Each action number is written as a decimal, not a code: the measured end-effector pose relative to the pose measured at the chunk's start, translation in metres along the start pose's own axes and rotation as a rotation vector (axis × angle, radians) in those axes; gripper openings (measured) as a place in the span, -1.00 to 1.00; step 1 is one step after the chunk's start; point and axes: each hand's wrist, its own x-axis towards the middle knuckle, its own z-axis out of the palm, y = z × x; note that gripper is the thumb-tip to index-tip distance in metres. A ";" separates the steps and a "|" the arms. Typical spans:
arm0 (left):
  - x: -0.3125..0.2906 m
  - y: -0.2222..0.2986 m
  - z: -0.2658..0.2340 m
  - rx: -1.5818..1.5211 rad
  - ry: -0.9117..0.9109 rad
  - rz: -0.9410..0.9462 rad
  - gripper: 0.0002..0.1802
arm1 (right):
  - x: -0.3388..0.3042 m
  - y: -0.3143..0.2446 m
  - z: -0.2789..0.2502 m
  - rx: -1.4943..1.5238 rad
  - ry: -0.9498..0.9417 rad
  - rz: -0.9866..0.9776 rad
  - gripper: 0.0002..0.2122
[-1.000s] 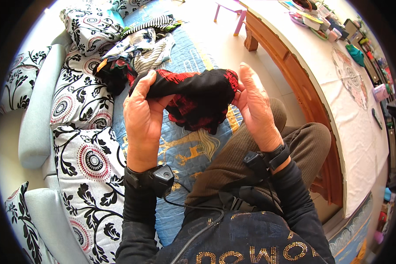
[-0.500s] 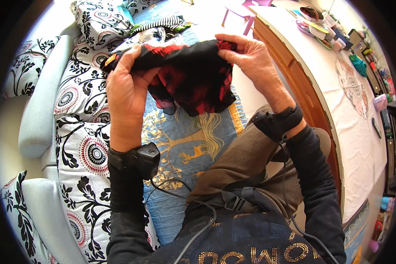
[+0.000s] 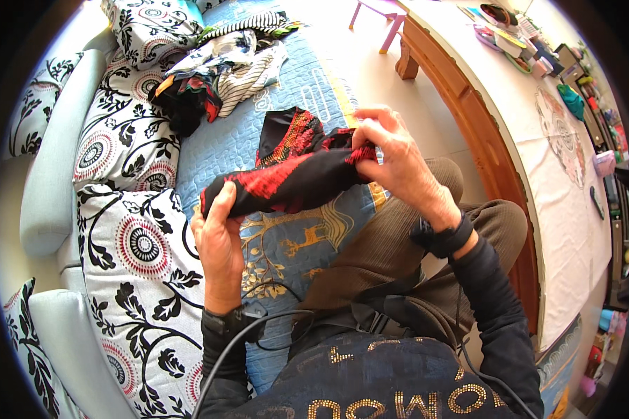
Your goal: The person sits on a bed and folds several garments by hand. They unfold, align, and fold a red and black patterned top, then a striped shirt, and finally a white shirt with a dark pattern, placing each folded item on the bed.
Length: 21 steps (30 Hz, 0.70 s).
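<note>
A black and red garment [image 3: 286, 183] is stretched between my two hands, partly folded into a band, above the blue quilted cover. A patterned part of it with orange-gold trim extends beyond the band on the far side. My left hand [image 3: 220, 244] pinches its left end, thumb on top and fingers underneath. At the opposite end, my right hand [image 3: 391, 157] grips a gathered red and black edge between thumb and fingers. What kind of garment it is cannot be made out.
Farther off lies a heap of clothes [image 3: 237, 66], some striped. Patterned cushions [image 3: 143, 244] line the sofa on the left, over its blue quilted cover [image 3: 304, 77]. A wooden table [image 3: 482, 133] with a white cloth [image 3: 559, 230] stands to the right; a small pink stool [image 3: 391, 31] is beyond.
Both hands have come lower and nearer to me with the garment. It hung down between them before; now it is drawn out in a band, and the clothes heap behind shows more.
</note>
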 end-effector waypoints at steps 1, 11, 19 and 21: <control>0.009 -0.002 -0.001 0.088 -0.013 0.104 -0.81 | 0.008 0.008 0.003 0.103 -0.011 0.001 -0.83; 0.160 0.054 0.046 0.509 -0.224 0.575 -0.59 | 0.160 0.077 -0.003 0.259 -0.037 0.168 -0.79; 0.248 0.133 0.108 -0.009 -0.244 0.516 -0.77 | 0.288 0.084 -0.031 0.299 0.240 -0.128 -0.85; 0.237 0.145 0.111 0.002 -0.256 0.609 -0.80 | 0.296 0.071 -0.044 0.338 0.192 -0.149 -0.87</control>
